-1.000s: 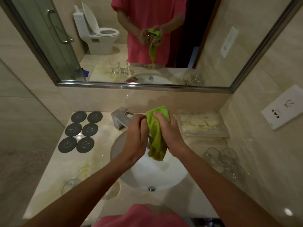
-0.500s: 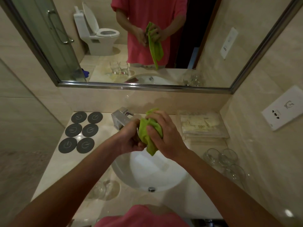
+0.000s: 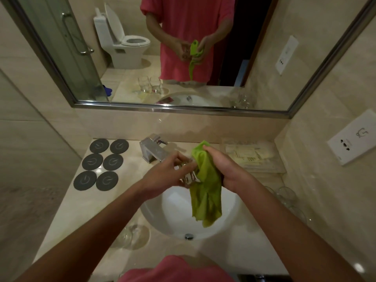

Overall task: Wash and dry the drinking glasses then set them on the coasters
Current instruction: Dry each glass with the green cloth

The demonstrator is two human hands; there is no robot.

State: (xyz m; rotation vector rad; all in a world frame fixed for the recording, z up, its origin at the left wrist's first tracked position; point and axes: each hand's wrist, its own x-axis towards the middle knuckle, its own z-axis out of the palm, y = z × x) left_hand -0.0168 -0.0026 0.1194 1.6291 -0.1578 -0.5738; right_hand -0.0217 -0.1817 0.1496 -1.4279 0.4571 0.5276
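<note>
**Drying a glass over the basin**

The left hand (image 3: 168, 171) curls its fingers round a glass (image 3: 190, 176), holding it above the basin (image 3: 227, 216) just in front of the tap (image 3: 152, 149). The right hand (image 3: 221, 167) pinches a green cloth (image 3: 205, 192) against the glass's side, and the loose end of the cloth hangs down toward the bowl. Most of the glass is hidden between hand and cloth, so how it is tilted cannot be told.

The six coasters (image 3: 101, 163) at the back left of the counter (image 3: 85, 210) are all bare. Other glasses stand at the near left (image 3: 130, 235) and at the right (image 3: 286, 196); whether those are washed cannot be told.

The glass is probably wet, smooth and slippery, rigid but breakable, and light enough for one hand. A firm hold round the lower wall, fingers opposite thumb, looks safest. The cloth is soft and gives grip, so it can wrap the rim while the glass turns. A slip would likely drop it into the hard basin.
</note>
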